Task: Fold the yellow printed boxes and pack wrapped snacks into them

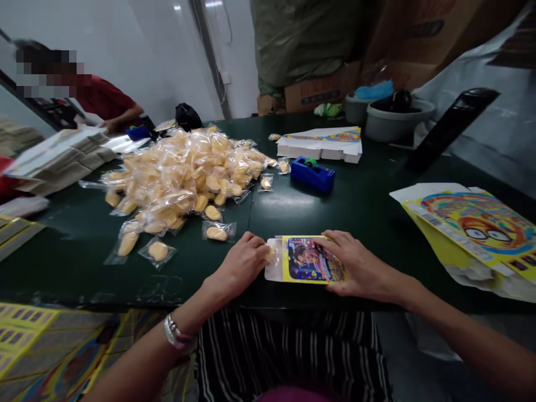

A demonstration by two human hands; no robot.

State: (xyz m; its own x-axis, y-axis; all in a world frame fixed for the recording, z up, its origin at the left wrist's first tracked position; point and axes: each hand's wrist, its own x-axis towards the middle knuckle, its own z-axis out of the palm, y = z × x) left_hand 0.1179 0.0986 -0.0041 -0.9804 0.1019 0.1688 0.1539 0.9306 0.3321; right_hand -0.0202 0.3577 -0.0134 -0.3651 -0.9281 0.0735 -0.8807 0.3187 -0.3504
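My right hand grips a small yellow printed box that lies flat near the table's front edge. The box has a shiny picture on its face, and its white end flap points left. At that end my left hand is closed, fingers bent, on a clear-wrapped pale yellow piece at the mouth of the box. Part of this piece is hidden by the fingers. Beyond my left hand lies a big heap of similar wrapped oval pieces, with a few loose ones at its near edge.
A blue tape dispenser and a stack of flat white cartons stand behind the box. Printed cartons lie at right, beneath a black post. Grey tubs are at the back. A person in red sits at far left.
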